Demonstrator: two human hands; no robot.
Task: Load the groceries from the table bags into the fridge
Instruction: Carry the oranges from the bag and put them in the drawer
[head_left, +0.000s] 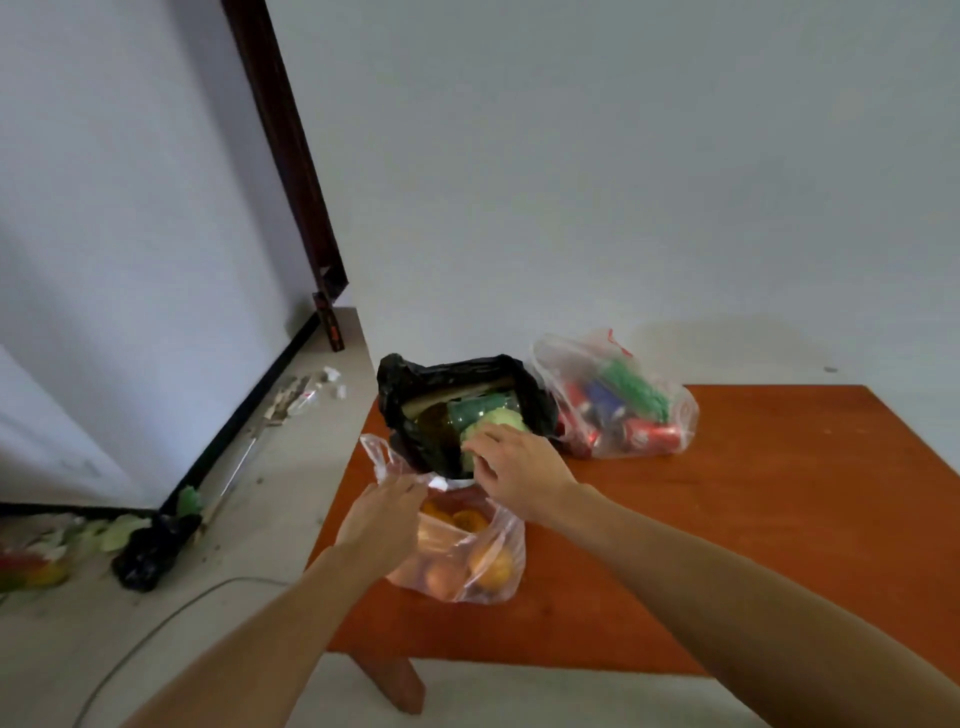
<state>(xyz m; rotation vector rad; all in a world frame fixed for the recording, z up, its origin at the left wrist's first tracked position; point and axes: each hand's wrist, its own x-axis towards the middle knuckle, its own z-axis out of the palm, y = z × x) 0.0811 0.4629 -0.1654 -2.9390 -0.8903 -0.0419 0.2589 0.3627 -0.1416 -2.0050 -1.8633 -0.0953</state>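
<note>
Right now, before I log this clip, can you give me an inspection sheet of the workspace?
Surface: wooden table, carrying three bags.
Job's things: black bag holding green bottles and a cabbage; clear bag of oranges in front; clear bag of cans behind, to the right.
Clutter: on the floor, a black floor bag, leaves, and scraps along the skirting.
Hands: left hand at the orange bag's rim, grip unclear; right hand with fingers curled over the cabbage.
Cables: one cable across the floor.
Surroundings: white walls, dark door frame; fridge not seen.
</note>
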